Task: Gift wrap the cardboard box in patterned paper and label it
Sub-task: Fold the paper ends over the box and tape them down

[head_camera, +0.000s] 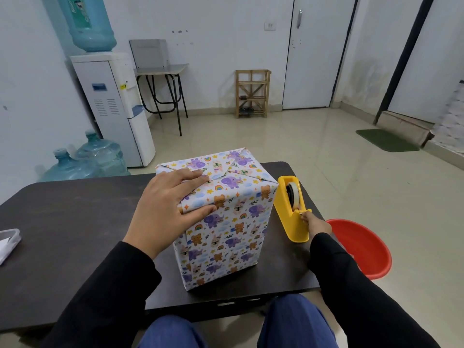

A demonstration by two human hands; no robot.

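On the dark table (75, 222), the paper-wrapped box (226, 227) is standing upright, the left hand (165, 204) pressing flat-fingered on its top fold, the right hand (313, 223) pinching tape (295, 197) at the yellow dispenser (286, 217) just beside the box, near the table's right edge; the water bottle (88, 21) label is reading as blur.

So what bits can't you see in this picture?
Head view:
- The cardboard box: hidden, because the patterned paper covers all of it.
- Under the left hand: it presses flat on the paper, so any tape there is hidden.
- The right hand at the tape dispenser: its fingertips are too small to tell if they pinch tape.
- The white thing on the table: cut off by the left edge.
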